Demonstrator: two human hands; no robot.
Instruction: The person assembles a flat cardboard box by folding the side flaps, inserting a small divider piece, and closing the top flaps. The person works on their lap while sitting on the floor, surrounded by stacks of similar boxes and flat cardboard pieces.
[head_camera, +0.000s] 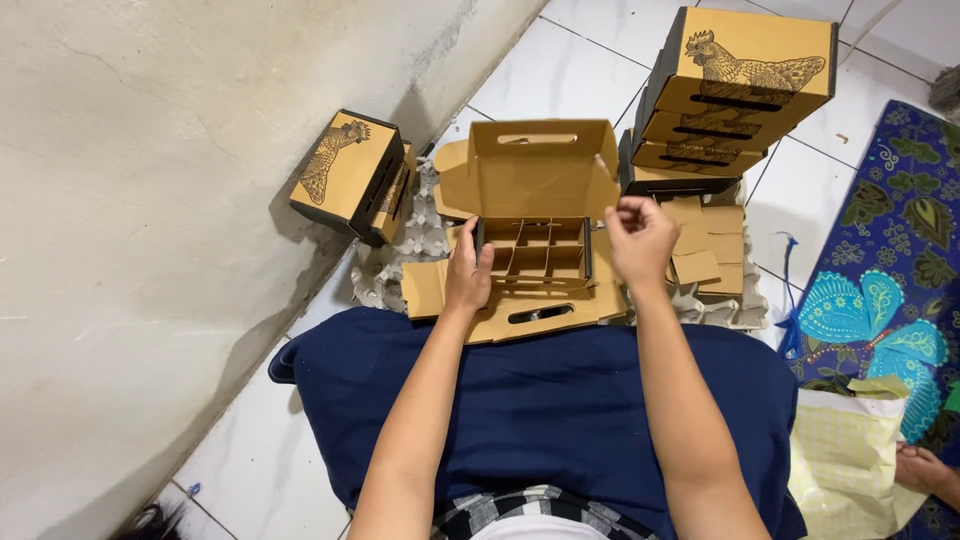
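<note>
An open brown cardboard carrier box (530, 170) lies on my lap, its lid flap up and a handle slot in the front flap. Inside sits a cardboard divider grid (535, 250) with several cells. My left hand (467, 272) presses on the box's left wall next to the grid. My right hand (640, 238) hovers at the box's right edge with fingers curled; whether it pinches a flap I cannot tell.
A stack of closed boxes with a hen drawing (735, 90) stands behind to the right. Two more closed boxes (355, 175) lean by the wall (150, 200). Loose cardboard pieces (705, 250) lie on grey egg trays (720, 305). A patterned mat (885, 290) lies at right.
</note>
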